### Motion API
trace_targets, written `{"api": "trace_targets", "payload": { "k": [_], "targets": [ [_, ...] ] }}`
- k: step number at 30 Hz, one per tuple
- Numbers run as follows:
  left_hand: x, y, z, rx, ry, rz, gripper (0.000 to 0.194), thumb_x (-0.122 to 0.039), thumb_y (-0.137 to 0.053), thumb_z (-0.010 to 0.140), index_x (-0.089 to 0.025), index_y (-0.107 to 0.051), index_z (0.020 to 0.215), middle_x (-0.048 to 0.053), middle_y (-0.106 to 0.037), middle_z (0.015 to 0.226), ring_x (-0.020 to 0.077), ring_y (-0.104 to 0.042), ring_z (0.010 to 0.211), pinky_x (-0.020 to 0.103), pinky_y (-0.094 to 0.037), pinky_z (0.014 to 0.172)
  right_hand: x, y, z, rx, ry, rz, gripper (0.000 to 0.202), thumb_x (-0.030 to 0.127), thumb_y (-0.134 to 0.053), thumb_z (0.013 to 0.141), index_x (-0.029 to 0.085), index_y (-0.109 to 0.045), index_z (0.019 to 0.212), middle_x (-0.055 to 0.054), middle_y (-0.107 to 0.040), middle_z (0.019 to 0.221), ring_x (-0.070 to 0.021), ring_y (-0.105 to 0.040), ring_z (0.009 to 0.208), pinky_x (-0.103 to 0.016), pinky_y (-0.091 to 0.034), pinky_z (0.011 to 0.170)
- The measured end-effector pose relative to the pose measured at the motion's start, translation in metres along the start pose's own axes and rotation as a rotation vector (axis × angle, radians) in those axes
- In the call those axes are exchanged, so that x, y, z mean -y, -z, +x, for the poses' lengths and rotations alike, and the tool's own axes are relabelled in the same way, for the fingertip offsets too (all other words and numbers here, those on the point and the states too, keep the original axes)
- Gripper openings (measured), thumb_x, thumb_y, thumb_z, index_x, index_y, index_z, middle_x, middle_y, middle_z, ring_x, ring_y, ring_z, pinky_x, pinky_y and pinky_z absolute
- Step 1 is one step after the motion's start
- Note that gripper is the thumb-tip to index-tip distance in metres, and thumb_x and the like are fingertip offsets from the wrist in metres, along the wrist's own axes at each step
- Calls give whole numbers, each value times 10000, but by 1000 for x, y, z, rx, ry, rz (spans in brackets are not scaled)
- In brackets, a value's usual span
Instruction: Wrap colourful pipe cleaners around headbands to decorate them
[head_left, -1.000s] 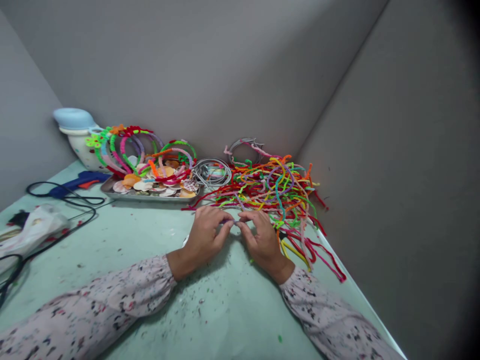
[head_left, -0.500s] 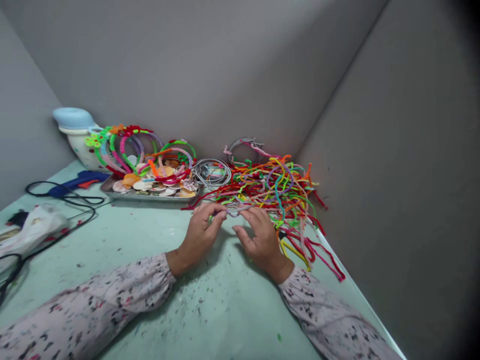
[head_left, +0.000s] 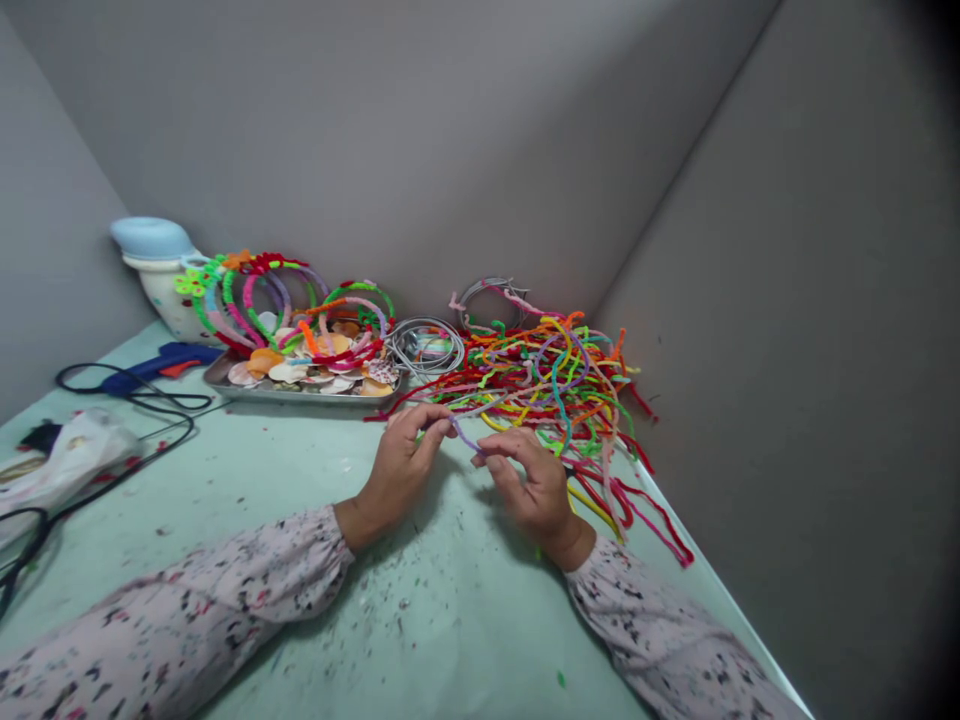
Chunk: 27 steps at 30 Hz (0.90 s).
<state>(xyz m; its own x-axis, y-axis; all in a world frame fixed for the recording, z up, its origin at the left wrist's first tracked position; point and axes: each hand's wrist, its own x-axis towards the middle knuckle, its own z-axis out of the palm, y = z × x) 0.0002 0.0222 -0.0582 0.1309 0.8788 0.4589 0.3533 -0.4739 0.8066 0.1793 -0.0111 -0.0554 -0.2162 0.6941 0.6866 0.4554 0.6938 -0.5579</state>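
Observation:
A short purple pipe cleaner (head_left: 466, 437) spans the gap between my two hands over the table. My left hand (head_left: 403, 458) pinches its left part between thumb and forefinger. At its other end, my right hand (head_left: 531, 487) closes thumb and fingertips on it. From left to right the visible stretch slopes downward. Just behind my hands lies a tangled heap of coloured pipe cleaners (head_left: 525, 370), and a grey strand runs out of it toward my left hand. What my palms cover cannot be seen.
Behind my left hand, a metal tray (head_left: 307, 397) holds seashells and pipe-cleaner headbands (head_left: 259, 290). Beside it lies coiled grey wire (head_left: 425, 345). Left are a blue glue gun (head_left: 161, 365), a black cord (head_left: 169, 440), a white plastic bag (head_left: 82, 450) and a blue-lidded cup (head_left: 161, 270).
My right hand has moved slightly down and right, and its thumb has closed against the fingers on the purple pipe cleaner. My left hand stays almost still.

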Motion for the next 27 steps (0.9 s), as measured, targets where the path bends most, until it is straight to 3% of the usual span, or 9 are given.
{"api": "trace_targets", "payload": {
  "k": [3, 6, 10, 15, 18, 23, 27],
  "targets": [
    [1, 0, 0, 8, 2, -3, 183, -303, -461, 906, -189, -603, 906, 30, -638, 899, 175, -562, 880, 305, -420, 821, 4, 1, 2, 101, -234, 228, 224, 316, -441, 924, 224, -598, 1054, -21, -698, 762, -169, -625, 739, -341, -486, 741],
    [1, 0, 0, 36, 15, -30, 190, -310, -450, 910, -185, -591, 888, 26, -626, 851, 171, -565, 837, 299, -429, 794, 3, -2, 2, 104, -465, 513, 292, 382, -384, 944, 214, -578, 1083, -13, -682, 711, -149, -618, 652, -305, -505, 663],
    [-1, 0, -2, 66, 43, -86, 190, -318, -449, 907, -179, -578, 893, 24, -605, 825, 166, -553, 800, 286, -436, 756, -6, -10, 1, 84, -539, 690, 259, 355, -454, 915, 198, -614, 1044, -21, -682, 729, -149, -623, 683, -289, -504, 651],
    [-2, -1, -4, 78, 58, -150, 166, -299, -456, 905, -176, -565, 893, 13, -574, 813, 153, -531, 794, 274, -426, 757, -11, -10, 2, 214, -599, 807, 200, 261, -528, 868, 210, -659, 1011, -28, -706, 833, -118, -619, 620, -268, -513, 622],
    [-1, -1, -3, 73, 65, -176, 155, -288, -457, 901, -174, -559, 877, 7, -560, 799, 146, -522, 776, 262, -424, 734, -9, -10, 4, 272, -620, 776, 214, 274, -576, 841, 226, -663, 1031, -26, -709, 854, -128, -637, 655, -272, -532, 622],
    [1, -1, -4, 119, 84, -199, 191, -305, -453, 896, -176, -581, 955, 18, -592, 809, 159, -555, 778, 271, -446, 731, -8, -16, 3, 120, -560, 528, 209, 337, -629, 806, 222, -683, 972, -42, -693, 942, -163, -648, 804, -274, -559, 645],
    [-1, -1, -5, 156, 51, -139, 186, -290, -447, 892, -179, -597, 899, 17, -596, 778, 167, -560, 783, 278, -444, 737, -11, -18, -1, 86, -522, 420, 221, 351, -623, 813, 206, -665, 974, -52, -682, 933, -168, -635, 802, -278, -553, 648]
  ]
}}
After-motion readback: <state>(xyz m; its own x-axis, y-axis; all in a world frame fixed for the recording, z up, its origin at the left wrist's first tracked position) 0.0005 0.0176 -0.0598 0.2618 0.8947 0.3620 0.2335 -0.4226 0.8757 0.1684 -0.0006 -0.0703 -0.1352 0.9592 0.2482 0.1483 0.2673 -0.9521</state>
